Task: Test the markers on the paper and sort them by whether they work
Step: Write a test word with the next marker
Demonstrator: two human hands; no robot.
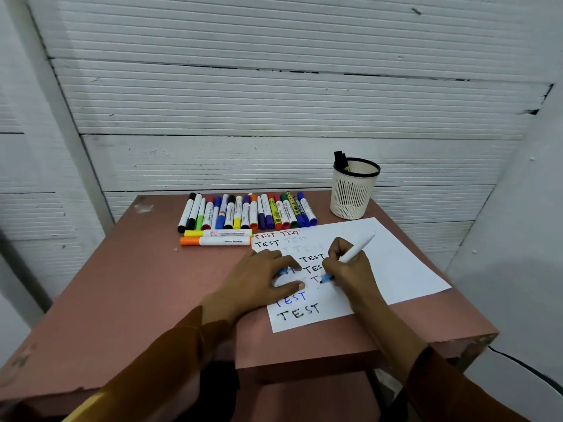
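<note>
I am working on a smooth white sheet of paper (pixel 393 257) lying on the matte, chipped pinkish table (pixel 146 281), its left part lettered with rows of "TEST" in red, black and blue, some faint. Slim plastic markers (pixel 248 213) are lying in a row behind it, two more (pixel 217 237) crosswise, beside a ribbed cream cup (pixel 353 190) holding dark caps. My left hand (pixel 262 278) is pressing flat, fingers spread, covering some words, while my right hand (pixel 347 266) is pinching a white blue-tipped marker (pixel 353 254), tip on the paper.

Paper (pixel 380 257) on table (pixel 137 284), marker row (pixel 246 212) behind it, cup (pixel 353 190) rightward, perhaps holding markers
</note>
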